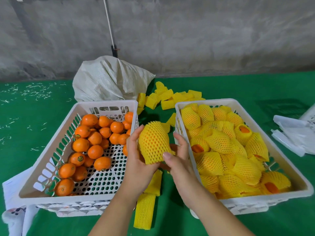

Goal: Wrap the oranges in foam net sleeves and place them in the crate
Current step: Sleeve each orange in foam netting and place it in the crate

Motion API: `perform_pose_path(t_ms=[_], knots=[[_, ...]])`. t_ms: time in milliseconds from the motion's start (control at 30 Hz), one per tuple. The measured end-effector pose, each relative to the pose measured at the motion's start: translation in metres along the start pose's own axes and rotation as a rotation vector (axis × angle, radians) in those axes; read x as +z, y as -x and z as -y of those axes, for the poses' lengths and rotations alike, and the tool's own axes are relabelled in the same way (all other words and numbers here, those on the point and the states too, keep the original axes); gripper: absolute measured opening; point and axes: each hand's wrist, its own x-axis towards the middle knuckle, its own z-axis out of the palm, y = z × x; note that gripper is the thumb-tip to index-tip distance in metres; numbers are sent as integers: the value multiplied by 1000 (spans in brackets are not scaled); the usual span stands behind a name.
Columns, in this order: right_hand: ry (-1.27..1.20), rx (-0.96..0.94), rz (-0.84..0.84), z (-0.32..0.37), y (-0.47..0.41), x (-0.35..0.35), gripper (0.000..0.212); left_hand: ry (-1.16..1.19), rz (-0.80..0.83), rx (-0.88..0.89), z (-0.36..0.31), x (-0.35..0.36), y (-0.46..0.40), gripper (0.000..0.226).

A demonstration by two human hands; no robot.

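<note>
A sleeved orange (154, 143) is held between the two crates above the green surface (255, 86), gripped by the left hand (136, 155) and pinched at the net's lower edge by the right hand (177, 157). Slippage is judged possible: the sleeve's open ends could let the fruit slide out during transfer to the right crate (289, 167), already heaped. Small round stickers are seen on bare oranges (95, 133) in the left crate (51, 150); their print cannot be read.

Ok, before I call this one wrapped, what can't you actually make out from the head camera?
- Orange in the held sleeve: mesh covers it; lower end hidden by left hand and right hand.
- Lower layers of the right crate: buried under wrapped fruit.
- Sack contents: cloth closed.
- White pieces: cut off by the right edge.
- Orange stickers: too small.
</note>
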Motion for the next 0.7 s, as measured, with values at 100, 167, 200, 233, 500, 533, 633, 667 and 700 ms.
perform_pose_path(t_ms=[100,167,200,233,500,533,633,667,700], knots=[[-93,89,-100,11,-4,2,78,-194,70,172,-3,13,7,93],[-124,103,-180,15,-4,-1,73,-265,99,237,-6,26,12,90],[-172,125,-184,17,-2,-5,71,-286,120,248,-6,29,13,88],[-227,154,-187,18,-1,-11,72,-306,166,257,-7,31,12,87],[771,-18,-757,22,8,-178,81,-579,282,25,39,-31,-22,43],[973,73,-765,12,13,-203,84,-630,251,-25,48,-37,-25,42],[1266,425,-582,-17,27,-242,95,-782,242,22,66,-36,-20,39],[1319,450,-563,-23,28,-249,95,-845,276,68,68,-33,-18,43],[1375,449,-560,-25,27,-252,94,-899,317,102,69,-32,-16,46]])
